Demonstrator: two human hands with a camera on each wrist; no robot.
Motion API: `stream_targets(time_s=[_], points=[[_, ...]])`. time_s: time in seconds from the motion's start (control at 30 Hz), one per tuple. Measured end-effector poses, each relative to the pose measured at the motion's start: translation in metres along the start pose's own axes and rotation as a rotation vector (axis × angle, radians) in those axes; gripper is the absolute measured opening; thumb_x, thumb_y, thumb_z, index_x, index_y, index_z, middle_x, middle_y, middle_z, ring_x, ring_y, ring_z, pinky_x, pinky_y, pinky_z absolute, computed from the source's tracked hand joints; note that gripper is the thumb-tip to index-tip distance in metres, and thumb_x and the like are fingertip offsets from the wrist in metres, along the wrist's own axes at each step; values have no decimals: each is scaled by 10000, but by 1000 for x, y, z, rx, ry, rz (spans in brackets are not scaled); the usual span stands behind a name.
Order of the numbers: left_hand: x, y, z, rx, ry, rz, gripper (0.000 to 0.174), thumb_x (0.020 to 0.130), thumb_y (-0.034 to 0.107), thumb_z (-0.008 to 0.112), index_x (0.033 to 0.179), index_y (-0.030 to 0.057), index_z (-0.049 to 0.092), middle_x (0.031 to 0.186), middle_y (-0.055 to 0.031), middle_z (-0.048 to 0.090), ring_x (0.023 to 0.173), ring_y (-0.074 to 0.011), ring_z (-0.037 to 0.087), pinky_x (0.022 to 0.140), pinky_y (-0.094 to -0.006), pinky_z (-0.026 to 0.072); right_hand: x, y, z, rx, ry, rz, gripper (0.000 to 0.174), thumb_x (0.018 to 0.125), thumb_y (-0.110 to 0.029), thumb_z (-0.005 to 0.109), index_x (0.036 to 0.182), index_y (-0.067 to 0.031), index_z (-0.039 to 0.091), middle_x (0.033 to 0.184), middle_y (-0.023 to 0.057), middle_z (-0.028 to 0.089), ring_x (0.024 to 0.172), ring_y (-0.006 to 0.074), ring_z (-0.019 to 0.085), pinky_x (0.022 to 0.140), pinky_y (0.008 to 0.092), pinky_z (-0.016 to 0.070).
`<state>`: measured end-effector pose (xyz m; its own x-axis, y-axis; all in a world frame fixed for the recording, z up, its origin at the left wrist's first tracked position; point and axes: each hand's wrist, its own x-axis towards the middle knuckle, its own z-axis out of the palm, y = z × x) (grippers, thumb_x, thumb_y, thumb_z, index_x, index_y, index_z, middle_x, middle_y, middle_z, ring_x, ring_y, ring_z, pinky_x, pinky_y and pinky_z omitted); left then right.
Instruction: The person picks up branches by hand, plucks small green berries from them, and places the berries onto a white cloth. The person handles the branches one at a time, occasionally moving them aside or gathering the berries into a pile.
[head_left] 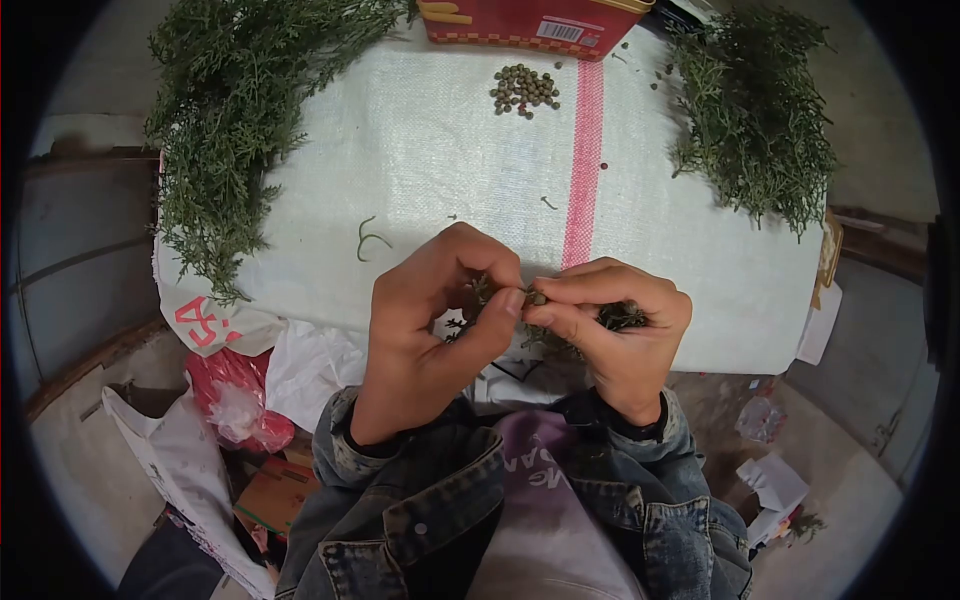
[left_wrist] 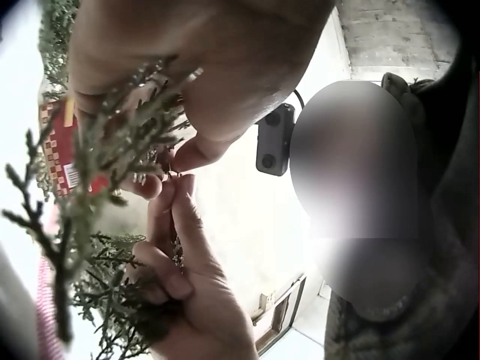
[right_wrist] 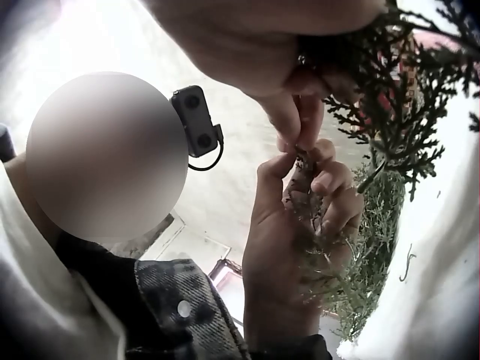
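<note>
In the head view, the left hand (head_left: 415, 320) and right hand (head_left: 640, 335) meet over the near edge of the white woven covering (head_left: 420, 150). Thumbs and forefingers of both pinch a small brownish-green piece (head_left: 536, 298) between them, its kind too small to make out. A green scale-leaved evergreen sprig (head_left: 622, 316) lies within the right hand's curled fingers, and the right wrist view shows its leafy end (right_wrist: 409, 127) sticking out. More leafy sprig (left_wrist: 112, 142) shows by the left hand in the left wrist view. The fingers partly hide the stems.
A small pile of round greenish-brown balls (head_left: 523, 90) lies before a red box (head_left: 530, 28). Evergreen branches are heaped at left (head_left: 225, 140) and right (head_left: 755, 120). A curled green stem (head_left: 372, 240) lies near the left hand. Plastic bags (head_left: 235, 400) hang below the left edge.
</note>
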<state>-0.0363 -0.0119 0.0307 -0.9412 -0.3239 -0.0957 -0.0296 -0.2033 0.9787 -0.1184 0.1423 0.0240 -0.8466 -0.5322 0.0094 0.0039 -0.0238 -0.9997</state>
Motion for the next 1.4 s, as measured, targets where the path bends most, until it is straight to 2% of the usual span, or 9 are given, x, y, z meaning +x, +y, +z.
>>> stream_targets(time_s=[0.13, 0.23, 0.33, 0.47, 0.73, 1.07, 1.2, 1.3, 1.4], points=[[1, -1, 3, -93, -36, -28, 119, 909, -57, 582, 991, 5, 522, 871, -3, 564, 757, -38, 533, 631, -191, 425, 0, -2, -2, -14, -2, 0, 186, 740, 19, 816, 914, -10, 757, 847, 79, 743, 597, 23, 518, 536, 180, 372], [2, 0, 1, -147, -51, -55, 130, 914, -58, 566, 1008, 10, 507, 873, -5, 557, 755, -33, 524, 623, -188, 416, -1, -9, -3, -9, -32, 134, 186, 712, 77, 804, 880, 39, 735, 843, 139, 724, 705, 100, 628, 641, 217, 466], [4, 2, -2, -252, -108, -205, 112, 945, 29, 558, 1016, 1, 477, 917, -60, 559, 717, -69, 512, 597, -206, 414, -1, -7, 0, -7, -25, 123, 188, 708, 78, 807, 877, 39, 735, 835, 133, 722, 693, 92, 614, 638, 213, 458], [5, -6, -7, -130, -152, -116, 112, 945, 61, 557, 1009, 15, 478, 897, -40, 558, 714, -55, 497, 610, -199, 396, 1, -8, 1, -4, -19, 128, 188, 705, 78, 811, 872, 38, 735, 824, 124, 719, 676, 83, 593, 634, 211, 448], [7, -7, -14, -1, -247, -43, 91, 927, 37, 550, 994, 23, 489, 867, -9, 534, 720, -45, 456, 652, -197, 370, -1, -7, 2, 0, -39, 134, 193, 696, 65, 823, 867, 31, 740, 808, 108, 713, 673, 79, 581, 631, 211, 441], [2, 4, -10, 102, -162, -31, 98, 877, -4, 589, 943, 20, 520, 818, 10, 531, 693, -34, 446, 615, -198, 370, -3, -14, 1, -64, -42, 136, 197, 690, 55, 830, 865, 25, 746, 799, 112, 717, 659, 82, 584, 618, 214, 441], [2, 9, -9, 146, -138, -41, 144, 832, -61, 602, 903, 31, 517, 757, 19, 518, 652, -36, 441, 582, -213, 378, -3, -8, -1, -64, -72, 29, 189, 725, 6, 831, 901, -17, 765, 820, 91, 737, 589, 34, 516, 532, 188, 372], [2, 9, -10, 144, -136, -80, 147, 826, -66, 606, 895, 34, 523, 754, 23, 521, 651, -31, 445, 579, -210, 377, -3, -13, 2, -85, -48, 85, 187, 687, 59, 827, 853, 26, 748, 786, 122, 720, 650, 86, 601, 598, 213, 442], [2, 4, -10, 63, -117, -116, 148, 825, -68, 609, 892, 37, 530, 757, 25, 528, 654, -25, 451, 579, -203, 376, -4, -14, 4, -65, -46, 103, 184, 688, 62, 825, 851, 25, 749, 789, 121, 720, 648, 86, 601, 597, 211, 442]])
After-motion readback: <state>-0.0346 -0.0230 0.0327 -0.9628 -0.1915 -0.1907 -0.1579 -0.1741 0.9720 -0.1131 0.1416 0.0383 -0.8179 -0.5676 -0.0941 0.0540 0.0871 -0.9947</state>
